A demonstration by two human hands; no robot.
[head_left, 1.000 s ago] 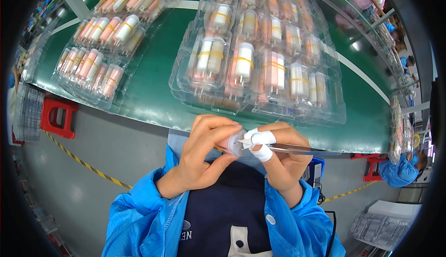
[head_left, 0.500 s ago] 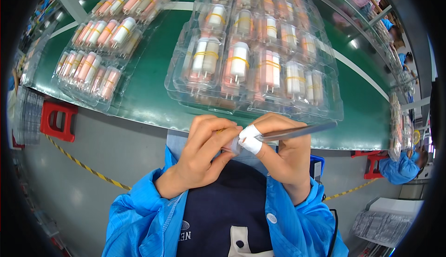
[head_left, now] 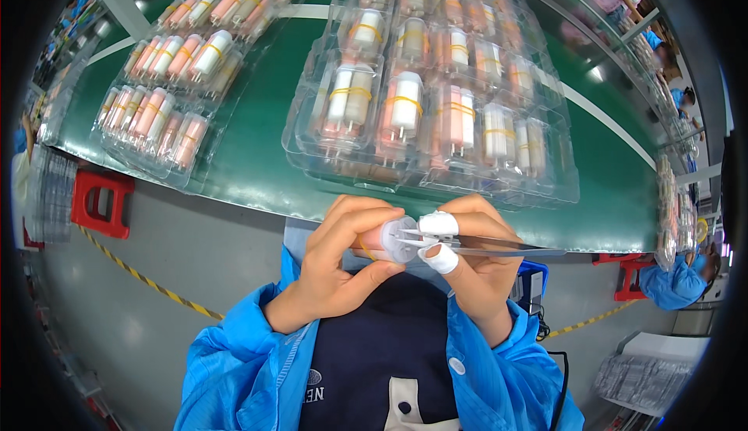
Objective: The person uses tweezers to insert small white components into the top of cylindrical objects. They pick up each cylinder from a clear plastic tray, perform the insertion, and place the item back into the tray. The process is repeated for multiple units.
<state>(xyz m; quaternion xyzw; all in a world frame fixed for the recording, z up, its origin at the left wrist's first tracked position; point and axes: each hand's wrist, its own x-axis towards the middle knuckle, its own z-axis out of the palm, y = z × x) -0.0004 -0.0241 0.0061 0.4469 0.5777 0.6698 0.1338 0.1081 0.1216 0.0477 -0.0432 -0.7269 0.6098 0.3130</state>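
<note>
My left hand (head_left: 339, 263) is wrapped round a pink cylinder (head_left: 368, 242) with a yellow rubber band, its pale round end (head_left: 399, 239) turned toward my right hand. My right hand (head_left: 479, 263), with white tape on thumb and forefinger, pinches a pair of metal tweezers (head_left: 538, 251). Thin pale points lie between the cylinder's end and the taped fingertips; I cannot tell which are pins and which are tweezer tips. Just beyond my hands stands a clear plastic tray (head_left: 312, 147) of banded pink, white and grey cylinders on the green worktop (head_left: 241, 143).
Another clear tray (head_left: 148, 158) of similar cylinders lies to the left, with more behind it. A red stool (head_left: 101, 205) stands on the floor at left. A blue bin (head_left: 532, 279) sits below the table edge by my right arm. Other people work at the far right.
My right hand has turned and opened out a little, bringing the taped fingertips and tweezers round to face the cylinder's end. The cylinder's pale end now shows more fully.
</note>
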